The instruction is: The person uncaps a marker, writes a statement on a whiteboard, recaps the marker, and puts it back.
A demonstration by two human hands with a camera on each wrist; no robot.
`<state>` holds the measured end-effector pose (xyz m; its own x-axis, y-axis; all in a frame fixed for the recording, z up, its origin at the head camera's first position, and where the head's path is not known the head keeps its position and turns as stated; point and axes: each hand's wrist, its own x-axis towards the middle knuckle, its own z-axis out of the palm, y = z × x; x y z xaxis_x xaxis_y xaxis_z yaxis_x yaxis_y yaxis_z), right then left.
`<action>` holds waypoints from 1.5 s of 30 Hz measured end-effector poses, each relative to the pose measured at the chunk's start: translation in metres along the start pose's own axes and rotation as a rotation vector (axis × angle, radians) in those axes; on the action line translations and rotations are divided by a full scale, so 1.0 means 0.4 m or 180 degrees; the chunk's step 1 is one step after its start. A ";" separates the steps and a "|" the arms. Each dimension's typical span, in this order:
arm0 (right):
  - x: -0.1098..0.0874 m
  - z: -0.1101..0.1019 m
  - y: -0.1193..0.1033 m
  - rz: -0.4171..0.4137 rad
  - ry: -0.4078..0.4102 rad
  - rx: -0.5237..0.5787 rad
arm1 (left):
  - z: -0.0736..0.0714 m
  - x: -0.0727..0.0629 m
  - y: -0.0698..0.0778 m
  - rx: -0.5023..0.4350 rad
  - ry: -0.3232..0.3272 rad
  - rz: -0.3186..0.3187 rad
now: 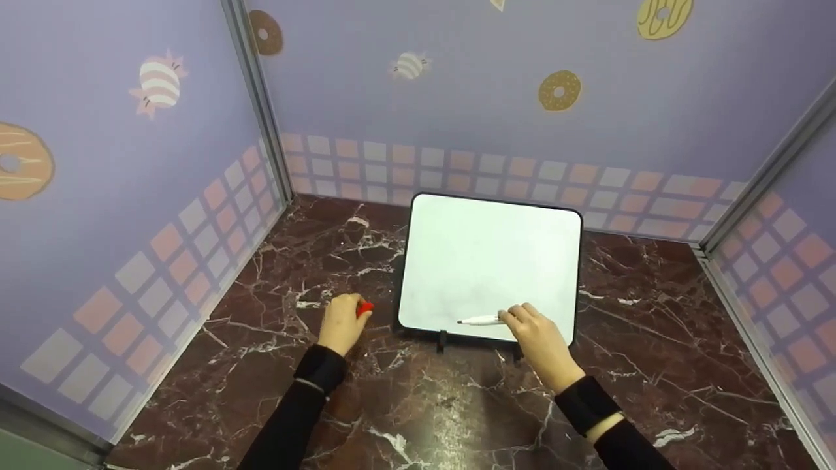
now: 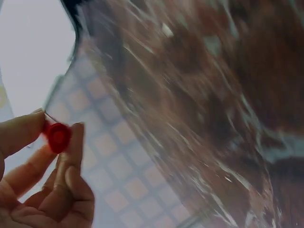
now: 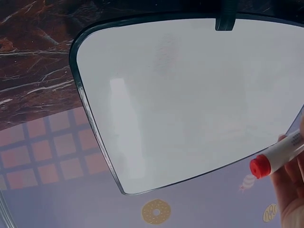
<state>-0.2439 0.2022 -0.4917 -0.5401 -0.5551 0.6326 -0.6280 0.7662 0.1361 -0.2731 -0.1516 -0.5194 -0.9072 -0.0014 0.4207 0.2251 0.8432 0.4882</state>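
A white marker [image 1: 480, 320] with its cap off is held by my right hand [image 1: 539, 339], its dark tip pointing left in front of the lower part of the whiteboard [image 1: 490, 261]. Whether that tip touches the board is unclear. The right wrist view shows the marker's red rear end [image 3: 260, 166]. To the left of the board, my left hand [image 1: 339, 323] pinches a small red marker cap [image 2: 58, 137] between thumb and fingers. Faint grey smudges mark the board's white surface, which bears no clear writing.
The black-framed board leans back on a stand with small black feet [image 1: 442, 342]. Beneath it spreads a dark red marbled tabletop [image 1: 418, 405]. Purple walls [image 1: 483, 117] with printed sweets and checks enclose the table at the back and both sides.
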 end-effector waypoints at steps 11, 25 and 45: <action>-0.003 0.001 -0.001 -0.0006 -0.0054 0.0021 | 0.036 0.051 -0.077 0.0709 -0.0515 -0.0737; -0.008 0.001 0.005 -0.0047 -0.0148 -0.0038 | 0.027 0.056 -0.028 0.1032 0.0096 -0.0133; 0.024 0.023 -0.024 -0.0484 0.0371 -0.0141 | 0.084 0.004 0.317 -0.0753 -0.0894 0.1766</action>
<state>-0.2482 0.1868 -0.4940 -0.3708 -0.6262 0.6858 -0.6708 0.6913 0.2685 -0.2579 -0.0265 -0.4823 -0.6853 0.5660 0.4583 0.7282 0.5378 0.4248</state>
